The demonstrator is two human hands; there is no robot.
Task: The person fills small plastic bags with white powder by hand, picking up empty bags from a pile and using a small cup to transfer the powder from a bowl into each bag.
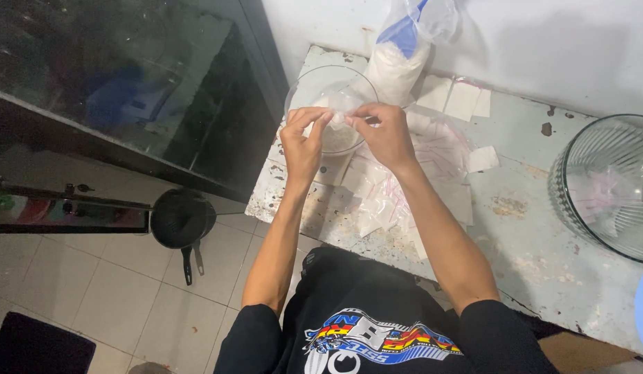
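Worn and paint-chipped, a pale table (pixel 529 228) fills the right half of the frame, set against a white wall at the top. Both hands meet above a clear glass bowl (pixel 314 86) in the upper middle of the frame. The left hand (pixel 302 142) and the right hand (pixel 387 131) are closed in a pinch on a small clear bag (pixel 342 107) with white powder in it, held between their fingertips just over the bowl. Behind the bowl a large plastic sack (pixel 397 59) of white powder stands upright, a blue scoop showing inside its top. Flat little bags (pixel 432 156) lie scattered on the table right of the hands, some overlapping. At the right edge sits a big ribbed glass bowl (pixel 609 183). On the tiled floor at lower left rests a black pan (pixel 183 220), below a dark glass-fronted cabinet (pixel 128 83).
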